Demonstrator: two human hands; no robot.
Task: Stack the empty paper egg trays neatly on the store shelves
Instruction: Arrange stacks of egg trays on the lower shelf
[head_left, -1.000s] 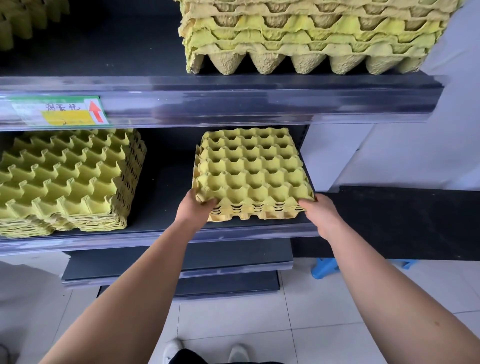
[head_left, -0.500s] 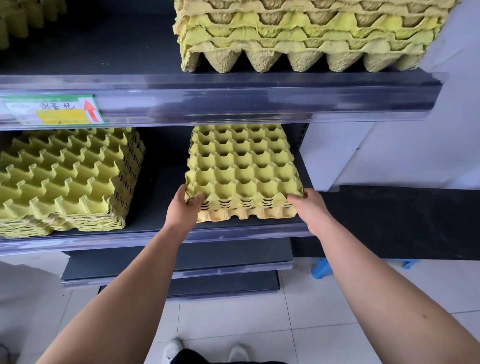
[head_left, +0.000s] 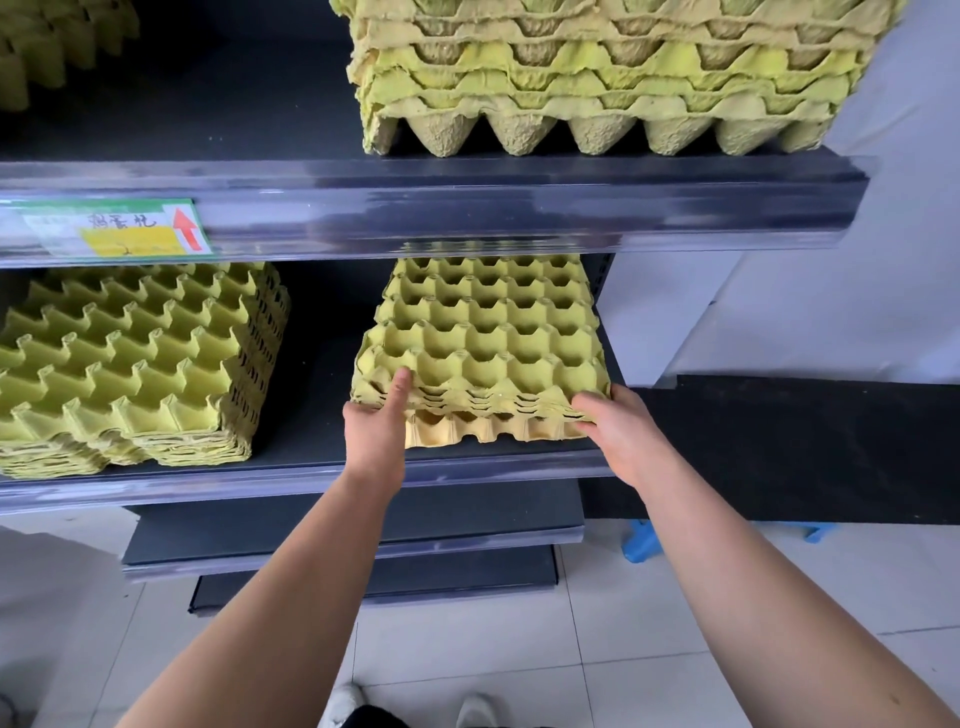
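Note:
A small stack of yellow paper egg trays (head_left: 488, 343) lies on the middle shelf (head_left: 322, 457), on its right half. My left hand (head_left: 376, 426) holds the stack's front left corner, thumb on top. My right hand (head_left: 618, 431) grips the front right corner, fingers curled under the edge. The stack's far end reaches back under the upper shelf.
A taller stack of egg trays (head_left: 135, 364) fills the middle shelf's left side. Another stack (head_left: 613, 78) stands on the upper shelf (head_left: 467, 202) above my hands. A price label (head_left: 114, 228) is on the upper shelf's rail. Lower shelves (head_left: 353, 551) and tiled floor lie below.
Both hands have pushed the small stack further back onto the middle shelf and a little left. Its far rows now sit under the upper shelf.

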